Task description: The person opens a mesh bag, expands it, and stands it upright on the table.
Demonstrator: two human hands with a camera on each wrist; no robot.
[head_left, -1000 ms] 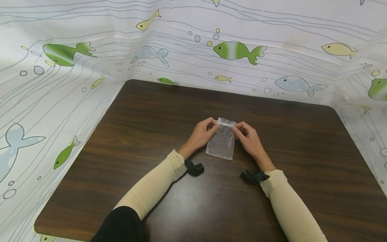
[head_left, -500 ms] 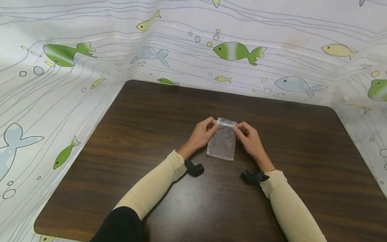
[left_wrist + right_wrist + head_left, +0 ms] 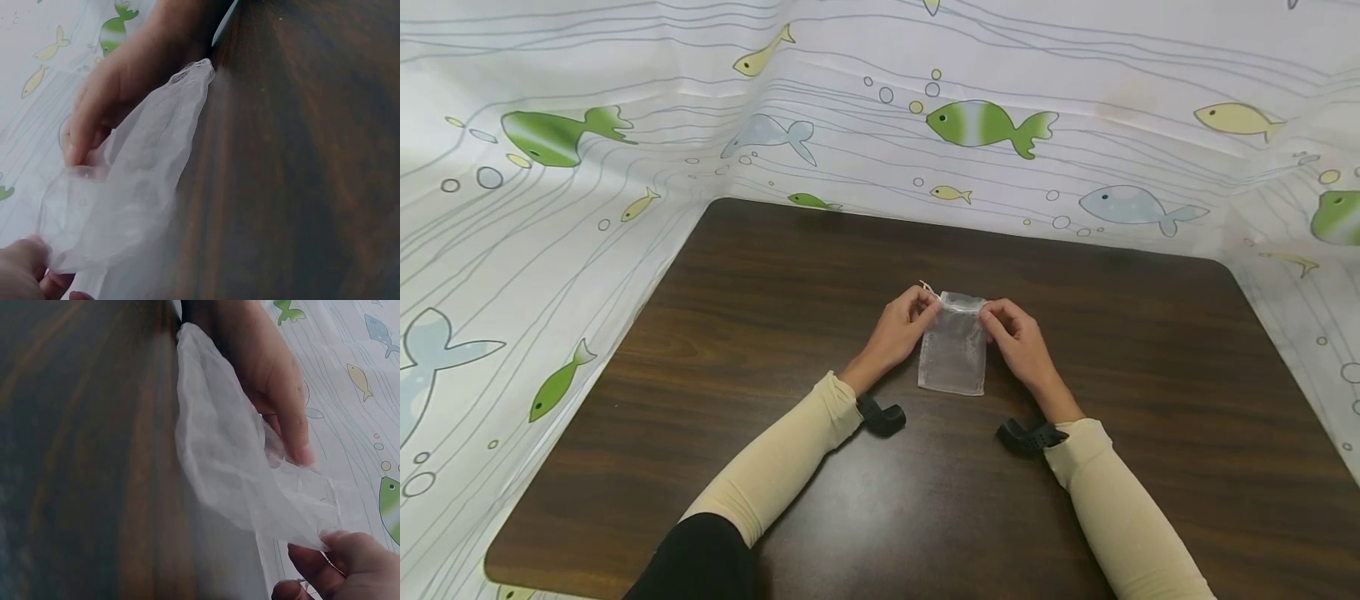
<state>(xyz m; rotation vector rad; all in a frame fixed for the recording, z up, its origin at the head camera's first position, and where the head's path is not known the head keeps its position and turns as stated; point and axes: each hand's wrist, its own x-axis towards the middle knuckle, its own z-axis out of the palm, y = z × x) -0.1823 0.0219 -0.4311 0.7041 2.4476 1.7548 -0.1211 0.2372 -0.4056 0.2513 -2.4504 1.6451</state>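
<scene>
A sheer white organza drawstring pouch [image 3: 953,354] hangs flat between both hands, over the middle of the table. My left hand [image 3: 898,325] pinches its upper left edge between thumb and fingers. On the opposite side, my right hand [image 3: 1018,335] pinches the upper right edge. A pale cord end [image 3: 927,288] sticks out above the left fingers. From the left wrist, the pouch [image 3: 147,162] looks slack, its bottom sloping toward the tabletop. The right wrist view shows the mesh [image 3: 215,431] bulging a little; no contents can be made out through it.
A dark brown wooden table [image 3: 760,267] with rounded corners lies beneath the hands. White fabric printed with fish [image 3: 850,100] surrounds its back and sides. Black wrist mounts [image 3: 882,417] sit on both wrists, below cream sleeves [image 3: 790,450].
The pouch has shifted slightly to the right and hangs straighter. A cord end now stands out above my left fingers. Both hands keep their pinch and have hardly moved.
</scene>
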